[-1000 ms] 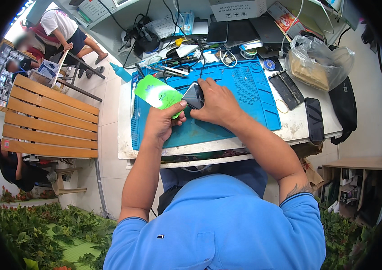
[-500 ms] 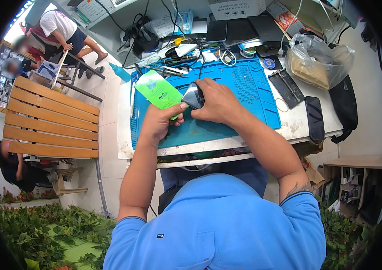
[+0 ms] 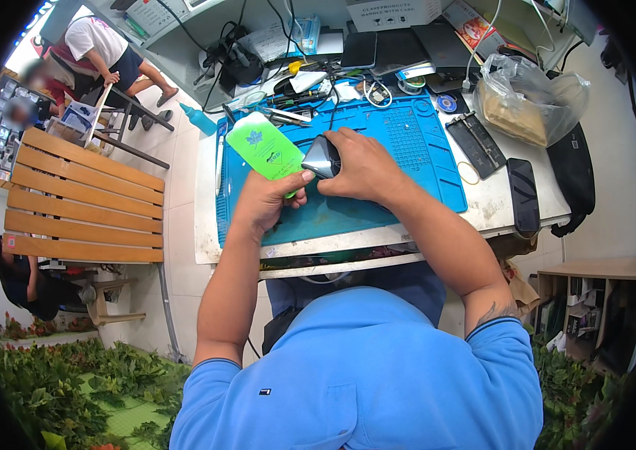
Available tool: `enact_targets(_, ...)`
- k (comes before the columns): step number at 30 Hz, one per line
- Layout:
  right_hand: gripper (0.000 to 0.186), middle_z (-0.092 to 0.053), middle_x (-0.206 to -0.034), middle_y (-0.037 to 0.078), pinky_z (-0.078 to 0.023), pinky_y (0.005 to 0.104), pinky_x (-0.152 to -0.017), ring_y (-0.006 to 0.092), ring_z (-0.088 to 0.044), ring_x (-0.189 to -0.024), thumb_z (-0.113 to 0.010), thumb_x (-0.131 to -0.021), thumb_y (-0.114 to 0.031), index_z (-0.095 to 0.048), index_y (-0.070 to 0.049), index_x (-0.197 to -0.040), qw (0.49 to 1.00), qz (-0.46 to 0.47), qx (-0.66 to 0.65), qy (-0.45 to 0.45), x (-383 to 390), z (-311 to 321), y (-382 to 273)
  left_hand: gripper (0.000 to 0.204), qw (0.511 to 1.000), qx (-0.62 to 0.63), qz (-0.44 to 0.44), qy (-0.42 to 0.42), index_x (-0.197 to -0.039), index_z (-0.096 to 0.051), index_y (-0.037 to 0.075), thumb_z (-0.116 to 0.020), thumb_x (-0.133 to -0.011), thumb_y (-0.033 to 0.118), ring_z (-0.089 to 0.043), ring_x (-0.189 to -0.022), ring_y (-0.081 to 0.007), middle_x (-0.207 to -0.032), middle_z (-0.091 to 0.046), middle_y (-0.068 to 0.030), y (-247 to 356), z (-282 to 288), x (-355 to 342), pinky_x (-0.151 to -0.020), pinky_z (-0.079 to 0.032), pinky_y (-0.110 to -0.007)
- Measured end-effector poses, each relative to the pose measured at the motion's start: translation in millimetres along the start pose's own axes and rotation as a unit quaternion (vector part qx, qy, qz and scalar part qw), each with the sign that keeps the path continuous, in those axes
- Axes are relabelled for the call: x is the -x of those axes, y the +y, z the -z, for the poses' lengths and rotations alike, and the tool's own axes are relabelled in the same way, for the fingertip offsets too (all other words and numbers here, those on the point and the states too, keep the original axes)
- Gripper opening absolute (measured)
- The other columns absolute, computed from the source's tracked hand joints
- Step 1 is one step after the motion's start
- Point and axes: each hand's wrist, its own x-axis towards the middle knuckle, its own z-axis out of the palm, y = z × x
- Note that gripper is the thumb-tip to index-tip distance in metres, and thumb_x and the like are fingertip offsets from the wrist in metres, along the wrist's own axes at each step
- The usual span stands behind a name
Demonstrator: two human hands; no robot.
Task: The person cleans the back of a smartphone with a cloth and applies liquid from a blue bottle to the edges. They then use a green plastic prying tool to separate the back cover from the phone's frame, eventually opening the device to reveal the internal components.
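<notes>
Evidently, we have at the centre a dark glossy device (image 3: pixel 321 157), raised above the blue mat (image 3: pixel 333 217) and partly covered by the right hand (image 3: pixel 363 166). That hand is closed about it, fingers curled over the far side, thumb at the near side. The left hand (image 3: pixel 264 201) pinches the near end of a green card (image 3: pixel 264 146), thumb on top. We note that the card's long axis slants from upper left to lower right, and that the device lies just beside its right edge. The left thumb tip is close to the device's near corner; contact we cannot confirm. The device's own long axis is hidden by the grip. Further right, we record a black slab (image 3: pixel 522 193) on the white worktop (image 3: pixel 486 216).
</notes>
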Motion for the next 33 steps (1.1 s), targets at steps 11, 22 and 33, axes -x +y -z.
enact_targets(11, 0.109, -0.061, -0.128, 0.023, -0.055, 0.0455, -0.098, 0.041, -0.065, -0.114, -0.084, -0.062, -0.031, -0.041, 0.004, -0.157, 0.999, 0.011, -0.037, -0.011, 3, 10, 2, 0.021, 0.983, 0.118, -0.081, 0.116, -0.102, -0.069, 0.002, -0.084, -0.092, 0.012, -0.069, -0.065, -0.0164, -0.079, -0.069, -0.0056, -21, -20, -3, -0.055, -0.053, -0.027)
enact_targets(22, 0.109, -0.062, -0.125, 0.02, -0.057, 0.0457, -0.092, 0.0404, -0.067, -0.108, -0.083, -0.058, -0.031, -0.045, 0.002, -0.155, 0.996, 0.049, -0.055, -0.048, 0, 16, 4, 0.027, 0.999, 0.036, -0.02, 0.011, -0.102, -0.067, 0.003, -0.087, -0.085, 0.009, -0.064, -0.063, -0.0136, -0.081, -0.068, -0.0028, 4, 11, -4, -0.053, -0.049, -0.028)
enact_targets(33, 0.116, -0.058, -0.132, 0.023, -0.053, 0.0443, -0.101, 0.0401, -0.063, -0.119, -0.085, -0.059, -0.031, -0.038, 0.002, -0.16, 0.995, 0.015, -0.095, -0.015, -3, 9, 4, 0.024, 0.998, 0.055, -0.017, -0.003, -0.101, -0.068, 0.003, -0.087, -0.088, 0.011, -0.067, -0.063, -0.0161, -0.08, -0.069, -0.0052, -10, -12, -6, -0.055, -0.052, -0.029)
